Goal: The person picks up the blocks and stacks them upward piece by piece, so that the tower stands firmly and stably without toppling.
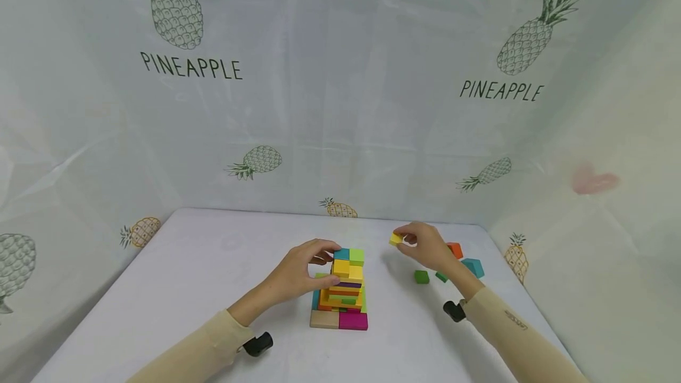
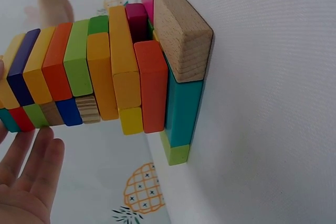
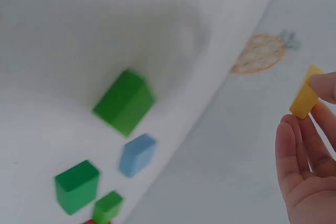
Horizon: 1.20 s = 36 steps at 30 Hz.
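Note:
A tower of colored wooden blocks [image 1: 348, 288] rises on a wider base layer. My left hand [image 1: 298, 270] holds the tower's upper part from the left. Its thumb lies against the near side and its fingers reach round the far side; in the left wrist view the fingertips [image 2: 44, 135] meet the upper blocks. Over the table to the right, my right hand [image 1: 425, 244] pinches a small yellow block [image 1: 395, 239] between thumb and fingers. In the right wrist view that yellow block [image 3: 305, 94] stands out against the pale backdrop.
Right of the tower lie loose blocks: a green block [image 1: 421, 277], a smaller green one [image 1: 441, 276], a red-orange one [image 1: 455, 249] and a blue one [image 1: 473, 267]. Behind the white table [image 1: 223, 253] hangs a pineapple-print cloth [image 1: 340, 105].

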{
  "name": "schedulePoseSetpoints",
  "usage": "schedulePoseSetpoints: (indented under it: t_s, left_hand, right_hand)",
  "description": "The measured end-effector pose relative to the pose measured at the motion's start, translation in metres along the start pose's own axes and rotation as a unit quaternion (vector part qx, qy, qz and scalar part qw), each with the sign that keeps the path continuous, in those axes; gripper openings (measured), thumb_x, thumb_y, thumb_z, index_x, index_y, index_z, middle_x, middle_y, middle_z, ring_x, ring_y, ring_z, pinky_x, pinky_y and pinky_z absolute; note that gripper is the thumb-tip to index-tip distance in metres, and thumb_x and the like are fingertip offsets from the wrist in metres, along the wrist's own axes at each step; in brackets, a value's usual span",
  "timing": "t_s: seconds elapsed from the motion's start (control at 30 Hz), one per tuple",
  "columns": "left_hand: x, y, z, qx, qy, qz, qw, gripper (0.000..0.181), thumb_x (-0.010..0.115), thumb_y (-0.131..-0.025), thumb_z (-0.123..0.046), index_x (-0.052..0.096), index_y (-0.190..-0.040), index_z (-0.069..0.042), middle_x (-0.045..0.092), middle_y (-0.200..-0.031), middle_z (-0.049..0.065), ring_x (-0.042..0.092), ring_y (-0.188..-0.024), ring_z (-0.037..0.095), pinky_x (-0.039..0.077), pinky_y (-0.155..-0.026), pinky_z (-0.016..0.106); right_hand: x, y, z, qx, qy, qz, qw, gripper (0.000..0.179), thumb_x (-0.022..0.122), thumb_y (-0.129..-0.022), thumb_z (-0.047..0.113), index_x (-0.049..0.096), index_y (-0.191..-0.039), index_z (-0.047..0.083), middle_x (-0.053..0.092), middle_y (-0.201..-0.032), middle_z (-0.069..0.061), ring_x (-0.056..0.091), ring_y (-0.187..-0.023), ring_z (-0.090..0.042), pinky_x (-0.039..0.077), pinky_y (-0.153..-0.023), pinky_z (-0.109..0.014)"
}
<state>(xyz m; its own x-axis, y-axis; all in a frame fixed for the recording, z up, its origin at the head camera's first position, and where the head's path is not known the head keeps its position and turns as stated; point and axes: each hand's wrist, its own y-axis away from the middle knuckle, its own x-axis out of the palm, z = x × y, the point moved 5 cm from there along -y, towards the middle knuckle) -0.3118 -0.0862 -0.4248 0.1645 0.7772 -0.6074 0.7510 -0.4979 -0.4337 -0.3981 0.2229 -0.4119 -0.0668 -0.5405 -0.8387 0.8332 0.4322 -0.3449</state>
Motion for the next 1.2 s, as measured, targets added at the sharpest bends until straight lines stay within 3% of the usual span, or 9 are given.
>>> schedulePoseSetpoints:
  t_s: [0.3, 0.53, 0.87, 1.03, 1.2]
  left_hand:
    - [0.0, 0.0, -0.001, -0.001, -0.004, 0.0, 1.0, 0.058, 0.084, -0.092, -0.04, 0.06, -0.143, -0.023, 0.065, -0.136, -0.007, 0.07, -0.116, 0.025, 0.059, -0.099, 0.03]
    - [0.0, 0.001, 0.001, -0.013, -0.003, 0.002, 0.9999, 0.058, 0.086, -0.092, -0.038, 0.06, -0.142, -0.025, 0.064, -0.137, -0.011, 0.07, -0.118, 0.024, 0.058, -0.099, 0.027]
    - [0.001, 0.001, -0.001, 0.005, 0.001, 0.003, 1.0, 0.058, 0.084, -0.093, -0.039, 0.06, -0.143, -0.024, 0.065, -0.136, -0.009, 0.07, -0.116, 0.025, 0.059, -0.099, 0.029]
    - [0.001, 0.001, 0.0, 0.0, 0.004, 0.002, 1.0, 0.058, 0.085, -0.092, -0.038, 0.06, -0.143, -0.025, 0.065, -0.134, -0.01, 0.07, -0.116, 0.026, 0.059, -0.099, 0.029]
    - [0.0, 0.002, 0.0, -0.002, -0.004, 0.004, 1.0, 0.058, 0.085, -0.092, -0.038, 0.06, -0.142, -0.025, 0.065, -0.133, -0.011, 0.069, -0.115, 0.015, 0.058, -0.099, 0.027]
  right_hand:
    - [-0.028, 0.03, 0.082, -0.055, -0.054, -0.007, 0.997, 0.033, 0.085, -0.089, 0.005, 0.078, -0.12, 0.013, 0.072, -0.109, 0.005, 0.069, -0.091, -0.008, 0.064, -0.085, -0.031]
    - [-0.025, 0.047, 0.123, -0.109, -0.065, 0.007, 0.9919, 0.036, 0.088, -0.086, 0.005, 0.078, -0.119, 0.015, 0.071, -0.108, 0.008, 0.069, -0.089, -0.006, 0.064, -0.083, -0.029]
    - [-0.009, 0.047, 0.14, -0.114, -0.075, 0.025, 0.9903, 0.034, 0.088, -0.086, 0.005, 0.078, -0.118, 0.012, 0.071, -0.106, 0.005, 0.07, -0.088, -0.011, 0.064, -0.082, -0.028]
    - [-0.003, 0.046, 0.142, -0.107, -0.083, 0.033, 0.9903, 0.032, 0.088, -0.086, 0.005, 0.079, -0.116, 0.012, 0.068, -0.105, 0.004, 0.069, -0.088, -0.011, 0.064, -0.082, -0.03]
    - [0.0, 0.046, 0.141, -0.103, -0.091, 0.026, 0.9902, 0.03, 0.088, -0.086, 0.005, 0.08, -0.114, 0.012, 0.066, -0.104, 0.003, 0.069, -0.088, -0.013, 0.065, -0.082, -0.032]
